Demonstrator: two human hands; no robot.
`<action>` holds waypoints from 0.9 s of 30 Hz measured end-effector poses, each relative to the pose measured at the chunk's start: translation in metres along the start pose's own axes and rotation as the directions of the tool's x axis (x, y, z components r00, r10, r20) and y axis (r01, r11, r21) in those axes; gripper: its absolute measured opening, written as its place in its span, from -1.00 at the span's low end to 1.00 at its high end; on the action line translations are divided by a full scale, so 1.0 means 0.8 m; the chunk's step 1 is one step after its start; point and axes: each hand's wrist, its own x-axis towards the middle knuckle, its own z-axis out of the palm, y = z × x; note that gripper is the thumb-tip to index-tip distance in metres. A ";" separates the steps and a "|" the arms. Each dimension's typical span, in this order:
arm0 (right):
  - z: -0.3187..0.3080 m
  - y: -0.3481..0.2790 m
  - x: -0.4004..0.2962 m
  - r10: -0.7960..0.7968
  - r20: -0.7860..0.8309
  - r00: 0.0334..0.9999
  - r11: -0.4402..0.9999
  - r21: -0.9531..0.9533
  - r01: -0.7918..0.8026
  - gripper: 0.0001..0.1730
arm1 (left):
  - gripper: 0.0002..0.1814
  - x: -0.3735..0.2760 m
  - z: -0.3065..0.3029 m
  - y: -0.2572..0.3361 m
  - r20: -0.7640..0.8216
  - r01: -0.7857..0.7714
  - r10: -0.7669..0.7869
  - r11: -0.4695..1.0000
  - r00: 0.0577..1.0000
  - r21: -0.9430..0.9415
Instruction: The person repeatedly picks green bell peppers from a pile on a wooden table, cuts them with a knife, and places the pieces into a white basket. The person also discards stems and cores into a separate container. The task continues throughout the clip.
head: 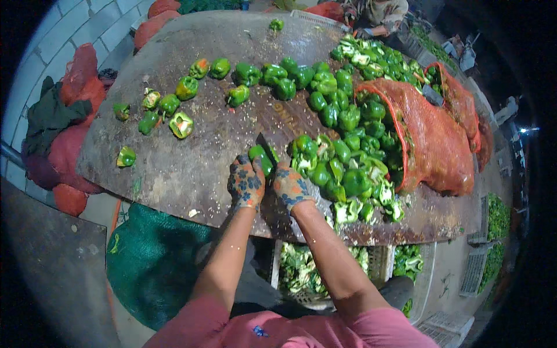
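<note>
My left hand (247, 180), in a patterned work glove, holds a green bell pepper (260, 157) against the worn tabletop (191, 174). In my right hand (290, 186), gloved alike, is a dark-bladed knife (266, 147); its blade lies at the pepper's right side, with a strip of green pepper just beyond it. How deep the blade sits cannot be told. Close to my right hand, whole and cut green peppers (356, 182) are heaped, spilling from the mouth of a red mesh sack (439, 148). Seeds are scattered over the board.
Loose peppers (187, 88) lie at the left and far middle. Crates of pepper pieces (300, 269) stand below the table's near edge, beside a green mesh sack (152, 261). Across the table, a co-worker's gloved hand (363, 33) is near another pepper heap (387, 61). More red sacks (76, 148) rest at left.
</note>
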 end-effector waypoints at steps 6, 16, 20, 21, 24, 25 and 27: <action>-0.019 -0.013 0.041 0.056 0.161 0.985 0.995 0.072 -0.068 -0.61 | -0.69 0.027 0.063 -0.027 0.017 0.080 -0.079 0.996 0.997 -0.050; 0.002 0.011 0.036 0.007 0.038 0.999 0.998 0.058 -0.009 -0.78 | -0.74 0.020 0.082 -0.036 0.039 -0.075 0.073 0.997 0.997 0.033; 0.018 0.041 0.017 -0.172 -0.122 0.977 0.968 0.165 0.191 -0.79 | -0.74 0.024 0.064 -0.038 0.025 -0.166 0.166 0.986 0.986 0.021; 0.026 0.066 0.020 0.025 -0.044 0.999 0.956 0.292 -0.011 -0.77 | -0.73 0.030 0.054 -0.005 0.046 -0.183 0.186 0.981 0.982 -0.065; 0.007 0.052 -0.009 0.449 -0.181 0.875 0.746 0.615 -0.256 -0.70 | -0.71 0.032 0.056 0.023 0.057 -0.171 0.176 0.981 0.983 -0.088; 0.029 0.095 -0.001 0.388 -0.455 0.802 0.891 0.408 -0.199 -0.69 | -0.70 0.030 0.057 0.066 0.018 -0.177 0.181 0.973 0.983 -0.146; -0.011 0.083 0.002 0.373 -0.469 0.800 0.881 0.450 -0.147 -0.70 | -0.72 0.054 0.068 0.059 0.077 -0.434 0.448 0.889 0.891 -0.146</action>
